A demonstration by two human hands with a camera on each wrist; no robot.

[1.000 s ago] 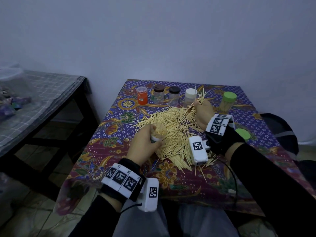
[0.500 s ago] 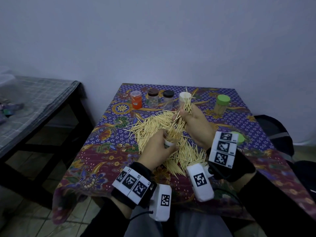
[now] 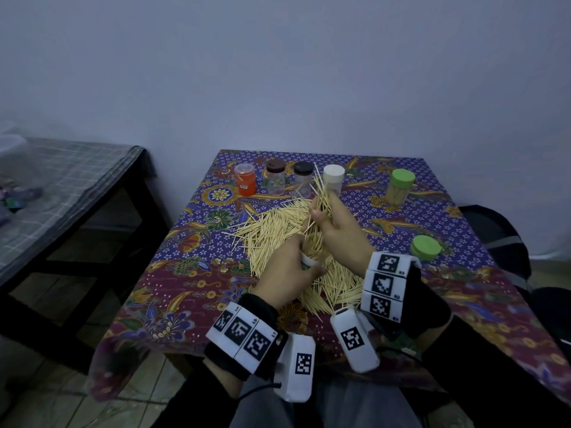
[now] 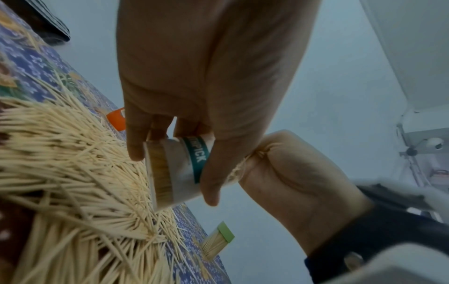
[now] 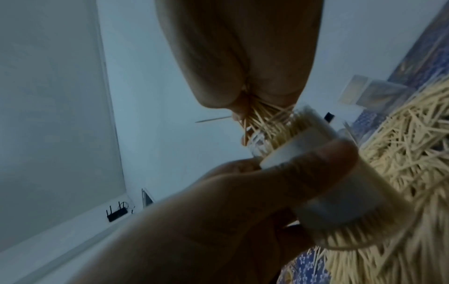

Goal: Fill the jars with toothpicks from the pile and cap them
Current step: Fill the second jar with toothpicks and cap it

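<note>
Though blurred, jar [image 4: 177, 171] mouth toward bundle [image 3: 321, 196].

The head view looks down over the table [image 3: 432, 180]. Both wrist views look up closely at the jar [image 4: 175, 169], sharing the pile [image 5: 401, 134].

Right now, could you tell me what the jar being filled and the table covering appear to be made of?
The jar in the left hand looks like clear, glossy plastic: toothpicks show through its wall, though glass can't be ruled out. The tablecloth seems matte printed fabric: its floral pattern drapes limply over the table's edge.
</note>
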